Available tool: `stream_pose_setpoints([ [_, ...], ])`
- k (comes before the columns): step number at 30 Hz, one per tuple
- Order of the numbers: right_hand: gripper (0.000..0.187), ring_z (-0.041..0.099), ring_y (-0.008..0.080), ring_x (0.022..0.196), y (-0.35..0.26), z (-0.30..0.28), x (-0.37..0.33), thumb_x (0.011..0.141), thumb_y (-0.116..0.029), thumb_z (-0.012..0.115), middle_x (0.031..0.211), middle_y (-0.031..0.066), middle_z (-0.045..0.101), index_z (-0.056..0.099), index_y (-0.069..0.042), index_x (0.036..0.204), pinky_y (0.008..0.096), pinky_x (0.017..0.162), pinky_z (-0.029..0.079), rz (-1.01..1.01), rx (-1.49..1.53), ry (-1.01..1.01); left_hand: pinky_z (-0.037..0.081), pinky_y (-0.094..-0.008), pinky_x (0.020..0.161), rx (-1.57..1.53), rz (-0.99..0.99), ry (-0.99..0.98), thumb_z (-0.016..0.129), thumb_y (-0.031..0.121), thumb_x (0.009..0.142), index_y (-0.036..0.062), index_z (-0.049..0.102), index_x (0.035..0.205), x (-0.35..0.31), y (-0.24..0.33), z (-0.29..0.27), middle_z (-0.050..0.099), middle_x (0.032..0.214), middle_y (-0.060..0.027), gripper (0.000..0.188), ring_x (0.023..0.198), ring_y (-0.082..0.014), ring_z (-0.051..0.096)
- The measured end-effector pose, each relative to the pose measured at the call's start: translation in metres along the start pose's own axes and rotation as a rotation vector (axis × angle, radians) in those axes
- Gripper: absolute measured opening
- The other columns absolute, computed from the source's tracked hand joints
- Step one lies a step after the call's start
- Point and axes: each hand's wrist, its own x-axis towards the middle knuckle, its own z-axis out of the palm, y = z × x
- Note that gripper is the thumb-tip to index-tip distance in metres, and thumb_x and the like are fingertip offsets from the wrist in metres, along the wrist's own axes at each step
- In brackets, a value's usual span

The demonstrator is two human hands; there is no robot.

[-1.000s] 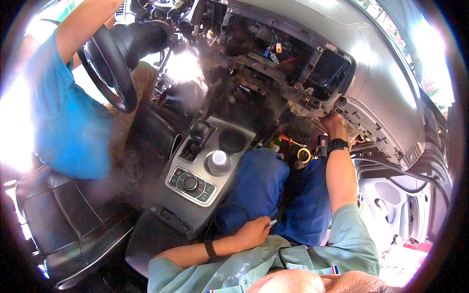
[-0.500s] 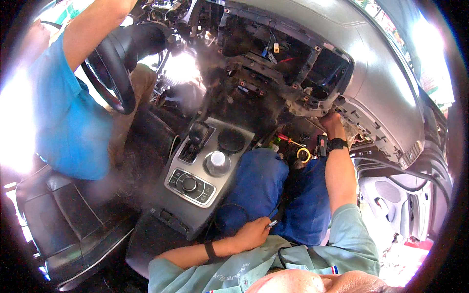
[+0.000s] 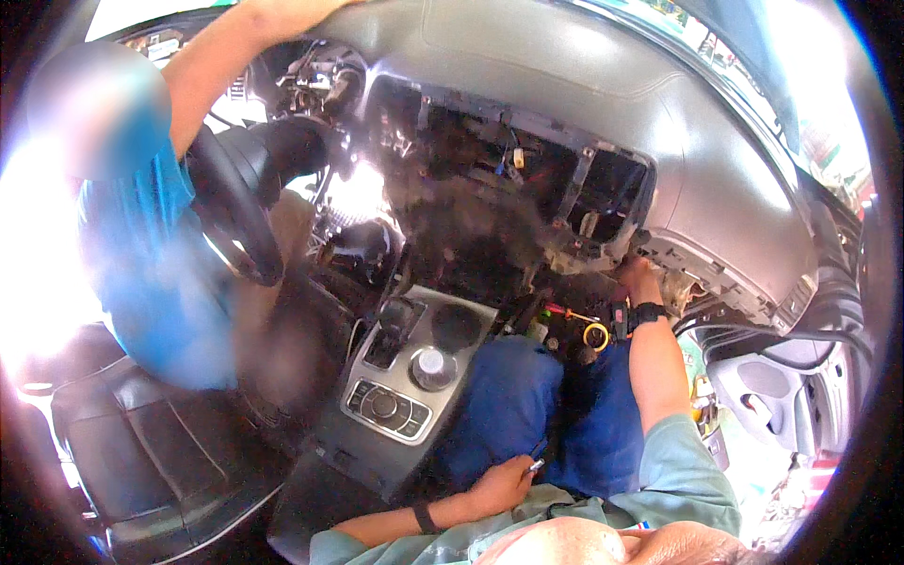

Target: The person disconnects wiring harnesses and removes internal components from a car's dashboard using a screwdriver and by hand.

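Note:
Resting in my lap, my left hand (image 3: 504,484) is closed around a slim dark thing with a silvery end (image 3: 536,465); its kind is not clear. A dark band circles that wrist. My right hand (image 3: 640,276) reaches up under the lower edge of the stripped dashboard (image 3: 603,250) on the passenger side. Its fingers are hidden there, so I cannot see whether they grip anything. That wrist wears a black watch (image 3: 647,314). Just left of it, in the footwell, are a yellow ring, perhaps a tape roll (image 3: 596,336), and a red-and-yellow handled tool (image 3: 565,312).
On the left, a person in a blue shirt (image 3: 169,301) stretches an arm over the dashboard by the steering wheel (image 3: 231,202). The centre console (image 3: 395,433) carries a gear lever, a round knob and a bottle with a white cap (image 3: 431,363). The passenger door (image 3: 763,395) stands open.
The view has shifted, so the console and dashboard sit lower in it. The other person's arm now reaches farther over the dashboard. My hands keep nearly the same places.

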Motion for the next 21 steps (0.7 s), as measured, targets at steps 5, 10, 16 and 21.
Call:
stream_pose_setpoints([
  [5,0.037,0.063,0.0353,0.105,0.032,0.023,0.025,0.084,-0.027,0.061,0.111,0.0154,0.066,0.064,-0.012,0.118,0.0426,0.089,0.051,-0.023,-0.259,-0.038,0.048,-0.0507,0.071,0.016,0.005,-0.007,0.052,0.020,0.094,0.0029,0.053,0.101,0.002,-0.002,0.001,0.060,0.094,-0.0246,0.019,0.085,-0.0459,0.059],
  [10,0.045,0.060,0.0341,0.110,0.091,0.052,0.052,0.081,-0.031,0.063,0.121,0.0137,0.062,0.060,-0.016,0.124,0.0427,0.092,0.051,0.122,-0.260,-0.055,0.049,-0.0496,0.071,-0.016,-0.068,-0.095,0.050,0.029,0.097,0.0065,0.057,0.105,0.002,0.008,-0.006,0.063,0.096,-0.0232,0.025,0.085,-0.0454,0.062],
  [16,0.043,0.059,0.0358,0.110,0.015,0.032,0.027,0.080,-0.033,0.062,0.118,0.0188,0.061,0.061,-0.013,0.119,0.0442,0.093,0.050,0.187,-0.164,-0.079,0.049,-0.0495,0.076,0.027,-0.034,0.030,0.051,0.030,0.097,0.0071,0.057,0.111,0.002,-0.008,0.001,0.064,0.096,-0.0239,0.028,0.089,-0.0453,0.061],
  [21,0.031,0.060,0.0406,0.105,0.064,0.063,0.033,0.086,-0.023,0.054,0.115,0.0279,0.058,0.058,0.001,0.107,0.0452,0.087,0.051,-0.039,-0.093,0.075,0.048,-0.0500,0.075,0.012,-0.031,-0.005,0.051,0.025,0.095,0.0052,0.055,0.107,0.002,0.002,-0.004,0.063,0.098,-0.0249,0.023,0.091,-0.0440,0.061],
])
